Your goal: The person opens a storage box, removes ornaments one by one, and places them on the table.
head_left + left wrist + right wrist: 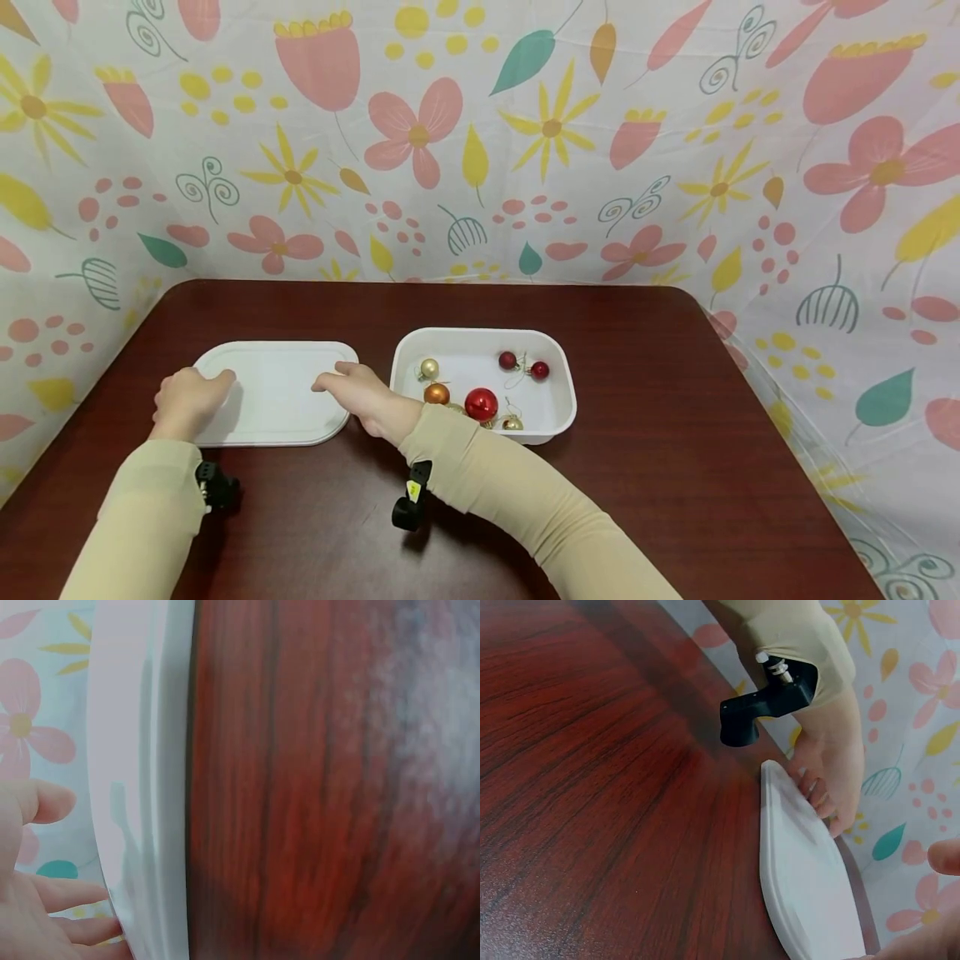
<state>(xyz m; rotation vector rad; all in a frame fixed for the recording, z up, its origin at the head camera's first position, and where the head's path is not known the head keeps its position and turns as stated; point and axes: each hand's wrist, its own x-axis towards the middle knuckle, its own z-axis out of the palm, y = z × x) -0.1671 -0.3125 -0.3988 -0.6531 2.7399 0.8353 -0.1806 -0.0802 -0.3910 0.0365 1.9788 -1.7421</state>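
Two beige sleeves (138, 517) come in from the bottom of my head feed, with a black wrist camera (217, 486) at each cuff. Beyond them I have the left hand (187, 402) at the left end of a flat white lid (277, 400), its fingers loose and extended, fingertips touching the rim, thumb apart. The right hand (367, 396) is at the lid's right end, thumb and one finger spread, the others hidden from me. The lid is between the hands, over the left part of a dark red-brown table (660, 467). Just right of it I see a white container (465, 354), partly covered by the right forearm, holding a large red bauble (481, 404), an orange one, two small dark red ones and some gold ones. Past the table's far edge I get a white cloth (581, 196) printed with flowers and leaves
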